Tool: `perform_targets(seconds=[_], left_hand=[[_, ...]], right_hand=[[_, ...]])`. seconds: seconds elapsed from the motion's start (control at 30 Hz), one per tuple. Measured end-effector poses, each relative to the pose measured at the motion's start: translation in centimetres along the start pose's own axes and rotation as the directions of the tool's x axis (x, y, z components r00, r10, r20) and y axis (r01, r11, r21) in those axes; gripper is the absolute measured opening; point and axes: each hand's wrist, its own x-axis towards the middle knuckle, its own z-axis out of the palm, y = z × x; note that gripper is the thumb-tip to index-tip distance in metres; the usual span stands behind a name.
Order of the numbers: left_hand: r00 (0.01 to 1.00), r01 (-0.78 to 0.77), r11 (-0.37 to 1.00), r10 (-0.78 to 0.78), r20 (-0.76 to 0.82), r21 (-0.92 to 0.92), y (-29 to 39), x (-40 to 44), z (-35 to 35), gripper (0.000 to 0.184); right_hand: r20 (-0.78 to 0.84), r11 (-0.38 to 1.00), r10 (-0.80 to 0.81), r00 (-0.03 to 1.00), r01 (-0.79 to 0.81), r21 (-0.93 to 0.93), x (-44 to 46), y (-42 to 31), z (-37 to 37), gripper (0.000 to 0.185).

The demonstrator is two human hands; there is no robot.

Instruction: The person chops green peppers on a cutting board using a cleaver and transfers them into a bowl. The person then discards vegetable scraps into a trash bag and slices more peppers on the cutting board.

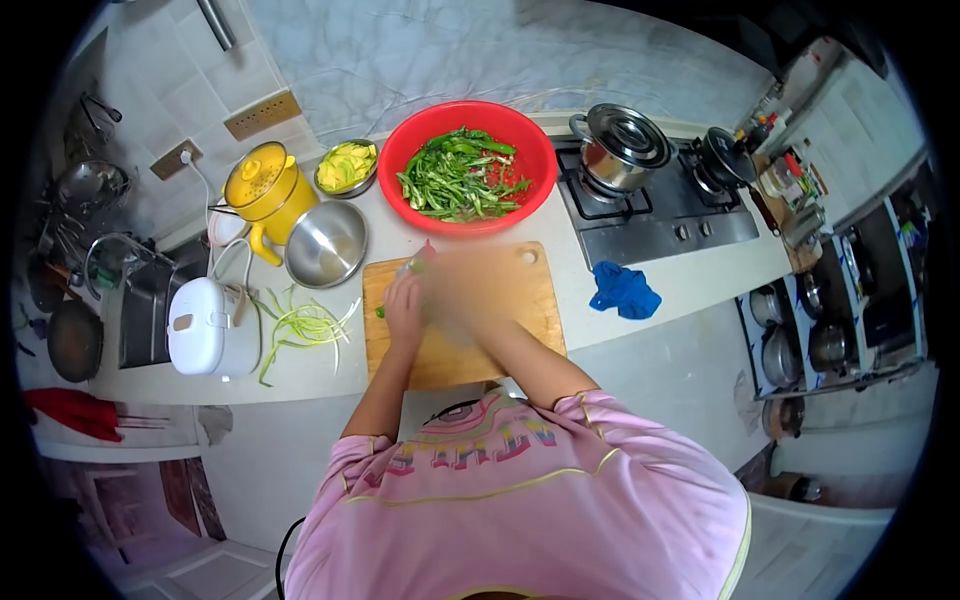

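While cut greens (462,180) already lie in the basin (541,168), the work appears unfinished, since a green piece (380,312) sits on the board (530,310) beside the curled left hand (404,312), whose grasp cannot be determined, nor can that of the blurred right hand (474,312).

Pale light is washing the counter (695,277), haze is blurring the right hand (468,300), and edges are bowing into black.

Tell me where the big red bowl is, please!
In the head view, the big red bowl is near the top middle, just beyond the wooden cutting board and to the left of the stove.
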Motion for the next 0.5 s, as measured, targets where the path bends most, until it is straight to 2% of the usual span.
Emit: perform_targets(seconds=[0.03, 0.07, 0.1, 0.13, 0.17, 0.2, 0.23, 0.27, 0.3, 0.37, 0.4, 0.47, 0.5], left_hand=[[0.986, 0.142, 0.989, -0.137, 0.096, -0.046, -0.2, 0.2, -0.5, 0.025], [0.959, 0.269, 0.936, -0.238, 0.153, -0.228, -0.3, 0.4, -0.7, 0.025], [0.917, 0.394, 0.832, -0.326, 0.230, -0.392, 0.1, 0.8, -0.9, 0.027], [0.860, 0.510, 0.681, -0.393, 0.324, -0.526, 0.5, 1.3, -1.0, 0.030], [0.848, 0.529, 0.640, -0.375, 0.375, -0.557, 0.5, 1.7, -1.2, 0.033], [0.831, 0.554, 0.595, -0.358, 0.425, -0.582, 0.4, 1.9, -1.4, 0.037], [0.812, 0.582, 0.545, -0.343, 0.472, -0.604, 0.1, 1.9, -1.6, 0.041], [0.777, 0.618, 0.566, -0.331, 0.536, -0.546, -0.4, 1.8, -1.9, 0.042], [0.736, 0.648, 0.588, -0.320, 0.597, -0.484, -1.0, 1.9, -2.2, 0.044], [0.662, 0.680, 0.623, -0.294, 0.690, -0.387, -1.5, 2.1, -2.5, 0.046], [0.629, 0.687, 0.636, -0.280, 0.726, -0.351, -1.3, 2.4, -2.8, 0.047], [0.655, 0.633, 0.718, -0.299, 0.693, -0.288, -0.8, 3.0, -3.4, 0.045], [0.759, 0.511, 0.807, -0.263, 0.596, -0.295, -1.9, 3.4, -3.6, 0.042]], right_hand=[[-0.007, 0.998, 0.059, 0.998, -0.059, 0.000, 0.6, 0.3, 0.7, 0.019], [-0.013, 0.992, 0.122, 0.992, -0.122, 0.000, 0.8, 0.7, 1.3, 0.019], [-0.034, 0.996, 0.050, 0.998, -0.048, 0.072, 0.4, 0.0, 1.4, 0.019], [-0.074, 0.985, -0.151, 0.986, 0.144, -0.100, 0.4, 0.1, 1.7, 0.025], [0.048, 1.000, 0.016, 0.999, -0.015, -0.015, -0.2, 0.4, 1.3, 0.028], [0.183, 0.981, 0.177, 0.967, -0.189, 0.051, -1.0, -0.5, 0.8, 0.031], [0.261, 0.953, 0.204, 0.943, -0.252, 0.167, -1.3, 0.0, 0.5, 0.038], [0.338, 0.906, 0.229, 0.913, -0.327, 0.269, -1.6, 0.6, 0.3, 0.048], [0.305, 0.977, 0.113, 0.945, -0.161, 0.137, -2.1, 1.6, 0.0, 0.051], [0.289, 0.997, -0.006, 0.957, 0.028, -0.072, -2.5, 3.3, -1.1, 0.055], [0.256, 0.987, 0.023, 0.966, 0.019, -0.161, -3.8, 0.9, -2.3, 0.051], [0.132, 0.953, 0.081, 0.988, -0.038, -0.300, -5.9, -2.1, -4.4, 0.044], [0.041, 0.933, 0.102, 0.994, -0.082, -0.351, -6.1, -2.2, -5.4, 0.041]])
